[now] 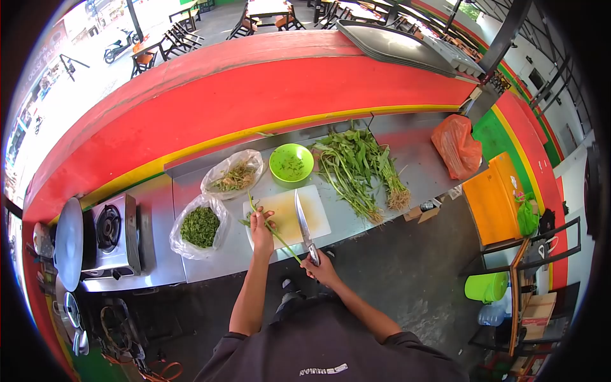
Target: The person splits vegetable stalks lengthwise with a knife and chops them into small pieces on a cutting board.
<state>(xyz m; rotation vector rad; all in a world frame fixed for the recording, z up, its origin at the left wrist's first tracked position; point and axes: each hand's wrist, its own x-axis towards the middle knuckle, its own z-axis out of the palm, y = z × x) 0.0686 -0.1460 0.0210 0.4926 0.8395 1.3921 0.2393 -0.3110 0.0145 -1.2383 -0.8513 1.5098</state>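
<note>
Where the left grip (pixel 261 229) holds it, the stalk (pixel 286 245) protrudes both ways.

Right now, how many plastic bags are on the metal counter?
3: a clear bag holding chopped greens, left of the cutting board; another clear bag holding plant scraps, left of the green bowl; an orange bag, far right. None seems hidden.
</note>
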